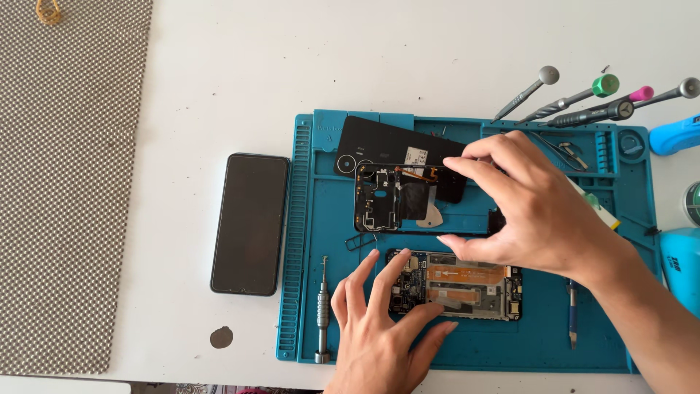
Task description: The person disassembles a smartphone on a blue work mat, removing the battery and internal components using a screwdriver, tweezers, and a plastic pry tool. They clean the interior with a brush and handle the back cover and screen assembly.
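Right hand [536, 211] lifting black frame [397, 201], left hand [383, 321] apparently pinning opened phone [467, 284] below

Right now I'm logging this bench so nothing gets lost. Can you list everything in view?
repair mat: one, blue, centre of the white table
opened phone body: one, circuit boards exposed, on the mat's lower half
inner frame: one, black, held above the phone body
back cover: one, black, mat's top edge
intact phone: one, dark screen, left of the mat
screwdriver: one, grey, mat's left side
precision drivers: four, grey, green and pink caps, top right
mesh mat: one, grey, far left
left hand: fingers resting on the phone body
right hand: fingers gripping the inner frame
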